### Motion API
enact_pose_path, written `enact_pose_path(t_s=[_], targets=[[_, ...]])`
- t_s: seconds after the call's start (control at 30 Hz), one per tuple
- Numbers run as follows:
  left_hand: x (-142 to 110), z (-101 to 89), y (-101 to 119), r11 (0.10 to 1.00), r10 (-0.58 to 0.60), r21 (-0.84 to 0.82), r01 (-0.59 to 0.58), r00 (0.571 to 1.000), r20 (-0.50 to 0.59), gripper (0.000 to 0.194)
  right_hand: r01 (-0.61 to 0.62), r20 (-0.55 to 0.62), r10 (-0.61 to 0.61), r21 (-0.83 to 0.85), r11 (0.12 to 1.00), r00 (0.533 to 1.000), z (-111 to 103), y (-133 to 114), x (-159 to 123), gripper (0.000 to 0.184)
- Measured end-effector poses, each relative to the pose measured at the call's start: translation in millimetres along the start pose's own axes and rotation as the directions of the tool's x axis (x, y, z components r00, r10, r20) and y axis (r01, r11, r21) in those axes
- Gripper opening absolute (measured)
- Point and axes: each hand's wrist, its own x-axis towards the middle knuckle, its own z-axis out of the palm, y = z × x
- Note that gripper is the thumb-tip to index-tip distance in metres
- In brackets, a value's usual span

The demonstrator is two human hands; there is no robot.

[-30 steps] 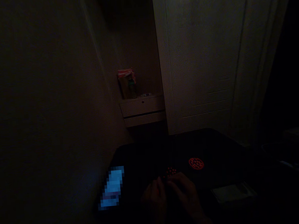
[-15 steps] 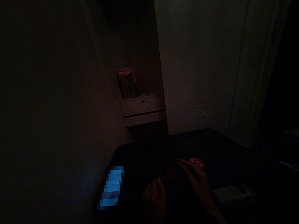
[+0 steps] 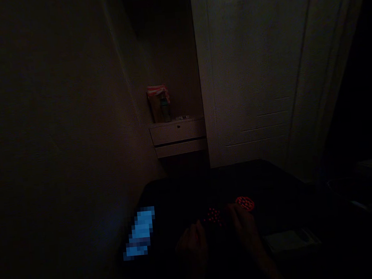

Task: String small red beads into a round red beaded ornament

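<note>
Red glints at the curled fingers of the person's left hand (image 3: 191,241); the right hand (image 3: 243,223), fingers bunched, is angled forward, apart from it. Gloom hides whether either grips anything. Just ahead, between the hands, small red pieces (image 3: 214,215) lie scattered on a black table (image 3: 178,196). Just past the right knuckles sits a round, red-rimmed dish (image 3: 245,203) dotted with red. Farther off, pale drawers (image 3: 179,134) bear a red-striped packet (image 3: 157,90).

the right hand (image 3: 244,223) partly hides the red dish (image 3: 253,203).
</note>
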Motion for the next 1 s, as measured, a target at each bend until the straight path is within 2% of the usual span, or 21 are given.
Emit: enact_pose_path(t_s=[0.23, 0.47, 0.73, 1.0], targets=[[1, -2.2, 1, 1.000, -0.010, -0.024, 0.011, 1.000, 0.009, 0.037, -0.005, 0.030, 0.006, -0.035, 0.999, 1.000, -1, -6, 2, 0.046], [1, -2.9, 2, 1.000, -0.008, -0.024, 0.008, 1.000, 0.015, 0.042, -0.007, 0.040, 0.010, -0.053, 0.999, 0.999, 1, 0, 2, 0.038], [-2, 1.6, -2, 1.000, -0.002, -0.014, 0.002, 1.000, -0.001, 0.040, 0.063, 0.034, -0.061, -0.053, 0.997, 0.998, 2, 15, 4, 0.035], [-1, 0.3, -1, 1.000, -0.007, -0.004, 0.007, 1.000, 0.009, 0.041, 0.166, 0.079, -0.158, -0.111, 0.980, 0.984, 5, 10, -2, 0.023]])
